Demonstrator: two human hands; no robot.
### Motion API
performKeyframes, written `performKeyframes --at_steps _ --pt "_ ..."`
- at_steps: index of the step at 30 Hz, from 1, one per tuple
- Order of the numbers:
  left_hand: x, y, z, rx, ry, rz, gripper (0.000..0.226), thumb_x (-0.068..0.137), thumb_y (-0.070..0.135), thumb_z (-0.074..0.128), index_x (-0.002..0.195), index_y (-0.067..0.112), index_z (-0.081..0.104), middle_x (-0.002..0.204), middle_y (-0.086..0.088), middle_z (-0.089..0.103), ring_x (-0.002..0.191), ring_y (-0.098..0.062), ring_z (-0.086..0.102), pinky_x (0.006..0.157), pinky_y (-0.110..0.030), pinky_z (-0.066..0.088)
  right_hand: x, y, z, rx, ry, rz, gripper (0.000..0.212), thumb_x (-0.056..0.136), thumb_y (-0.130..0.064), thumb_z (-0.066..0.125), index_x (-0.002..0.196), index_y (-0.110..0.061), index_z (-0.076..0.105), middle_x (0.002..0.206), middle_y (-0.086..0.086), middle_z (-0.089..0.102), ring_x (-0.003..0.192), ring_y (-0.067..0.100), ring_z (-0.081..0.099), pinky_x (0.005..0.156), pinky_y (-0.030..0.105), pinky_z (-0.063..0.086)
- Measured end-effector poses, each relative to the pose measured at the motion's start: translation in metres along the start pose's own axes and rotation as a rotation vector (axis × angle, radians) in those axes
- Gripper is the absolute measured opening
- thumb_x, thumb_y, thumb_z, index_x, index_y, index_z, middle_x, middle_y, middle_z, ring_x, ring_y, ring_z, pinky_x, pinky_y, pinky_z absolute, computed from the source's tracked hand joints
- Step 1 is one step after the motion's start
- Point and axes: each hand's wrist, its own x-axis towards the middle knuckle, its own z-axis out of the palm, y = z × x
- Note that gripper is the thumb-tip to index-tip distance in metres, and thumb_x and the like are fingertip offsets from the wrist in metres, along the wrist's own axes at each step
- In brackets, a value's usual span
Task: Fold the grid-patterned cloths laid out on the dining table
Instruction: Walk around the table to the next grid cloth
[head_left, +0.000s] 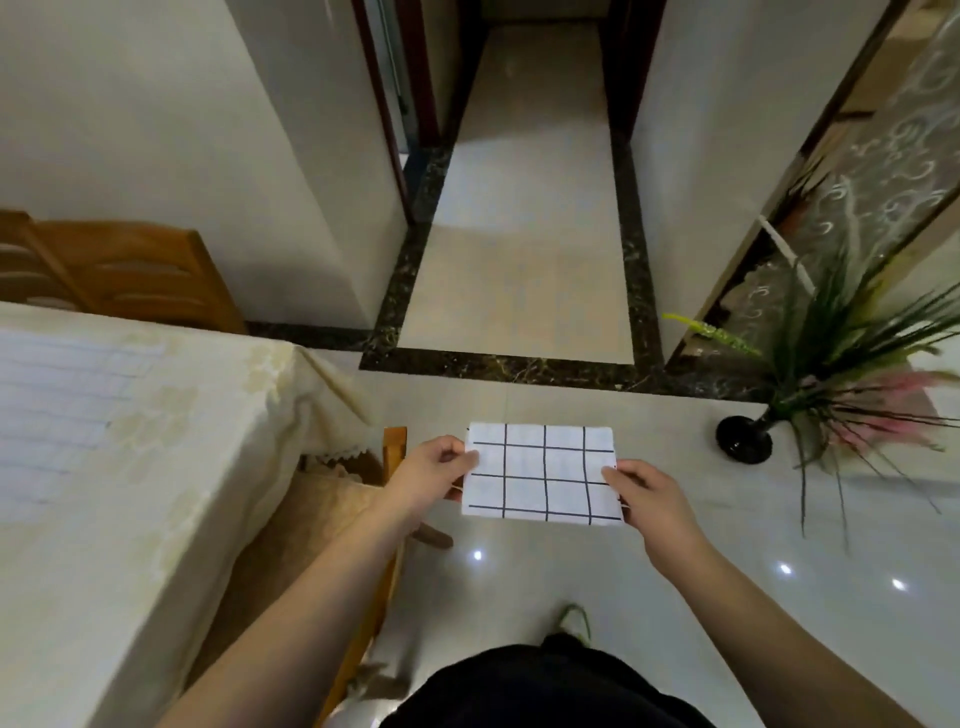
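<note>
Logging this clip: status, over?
Left hand, right hand pinch folded grid cloth by its ends, above floor. Another cloth on table. Nothing blocking.

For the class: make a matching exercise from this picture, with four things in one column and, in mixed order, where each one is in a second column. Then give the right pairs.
Things
1. folded grid cloth
2. flat grid cloth
3. black vase
4. wooden chair

Places
A. standing on the floor at the right, with long leaves in it
B. behind the table's far edge, by the wall
C. held in the air between the left hand and right hand
D. lying spread on the dining table

Pairs: 1-C, 2-D, 3-A, 4-B
</note>
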Motion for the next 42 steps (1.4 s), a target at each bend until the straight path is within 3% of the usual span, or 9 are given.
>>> performKeyframes --at_steps 6,8,11,13,16,21,30,34,42 --pt "0.02 0.019 0.005 -0.107 0.192 -0.049 0.015 0.092 0.025 0.063 0.095 0.011 0.067 0.089 -0.005 0.074 0.084 -0.02 0.072 0.084 -0.038 0.058 0.065 -0.051 0.007 -0.115 -0.16 -0.058 0.012 0.087 -0.024 0.068 0.098 -0.019 0.07 0.098 0.005 0.071 0.094 0.024 0.066 0.082 0.039 0.055" --pt "0.023 0.023 0.004 -0.142 0.265 -0.072 0.015 0.093 0.023 0.062 0.093 0.008 0.066 0.087 -0.005 0.073 0.081 -0.018 0.072 0.075 -0.032 0.056 0.076 -0.066 0.017 -0.108 -0.212 -0.072 0.011 0.089 -0.019 0.067 0.099 -0.015 0.069 0.098 0.008 0.071 0.089 0.023 0.067 0.077 0.034 0.054" --pt "0.024 0.031 -0.005 -0.212 0.34 -0.086 0.017 0.093 0.023 0.062 0.093 0.006 0.065 0.082 -0.003 0.071 0.072 -0.011 0.069 0.066 -0.024 0.051 0.091 -0.081 0.034 -0.132 -0.287 -0.084 0.014 0.089 -0.019 0.067 0.102 -0.015 0.069 0.099 0.006 0.071 0.092 0.021 0.067 0.083 0.036 0.055" --pt "0.025 0.035 -0.017 -0.215 0.404 -0.101 0.019 0.093 0.027 0.061 0.095 0.009 0.066 0.082 -0.002 0.07 0.074 -0.013 0.068 0.07 -0.027 0.051 0.101 -0.091 0.05 -0.169 -0.341 -0.089 0.015 0.089 -0.022 0.067 0.102 -0.017 0.069 0.1 0.005 0.071 0.094 0.021 0.067 0.086 0.039 0.055" --pt "0.032 0.034 -0.037 -0.239 0.482 -0.101 0.018 0.092 0.03 0.061 0.092 0.012 0.066 0.086 -0.006 0.07 0.08 -0.018 0.067 0.079 -0.033 0.053 0.115 -0.108 0.077 -0.194 -0.418 -0.096 0.011 0.089 -0.02 0.067 0.099 -0.017 0.069 0.097 0.005 0.072 0.089 0.02 0.068 0.075 0.034 0.055" --pt "0.047 0.022 -0.068 -0.371 0.555 -0.116 0.024 0.092 0.027 0.061 0.098 0.004 0.064 0.091 -0.01 0.072 0.082 -0.022 0.07 0.078 -0.035 0.057 0.133 -0.129 0.128 -0.241 -0.522 -0.111 0.007 0.091 -0.016 0.064 0.098 -0.017 0.067 0.09 0.002 0.072 0.081 0.014 0.068 0.062 0.02 0.05" --pt "0.09 0.008 -0.122 -0.529 0.603 -0.137 0.013 0.094 0.019 0.06 0.083 0.01 0.059 0.074 -0.002 0.065 0.064 -0.012 0.062 0.055 -0.021 0.048 0.175 -0.159 0.211 -0.342 -0.621 -0.109 0.013 0.092 -0.014 0.063 0.103 -0.009 0.066 0.091 0.003 0.071 0.079 0.013 0.067 0.062 0.021 0.05" --pt "0.104 0.009 -0.14 -0.538 0.62 -0.148 0.011 0.094 0.019 0.059 0.088 0.008 0.059 0.074 -0.002 0.066 0.064 -0.013 0.061 0.059 -0.024 0.049 0.19 -0.175 0.241 -0.345 -0.655 -0.072 0.012 0.093 -0.015 0.061 0.104 -0.012 0.064 0.093 0.002 0.07 0.075 0.008 0.066 0.053 0.014 0.047" --pt "0.126 0.008 -0.161 -0.6 0.715 -0.197 0.011 0.094 0.019 0.058 0.089 0.009 0.058 0.078 -0.008 0.062 0.068 -0.019 0.055 0.065 -0.032 0.046 0.226 -0.189 0.294 -0.398 -0.734 -0.046 0.012 0.091 -0.013 0.063 0.102 -0.01 0.066 0.093 0.007 0.07 0.077 0.012 0.065 0.058 0.019 0.048"
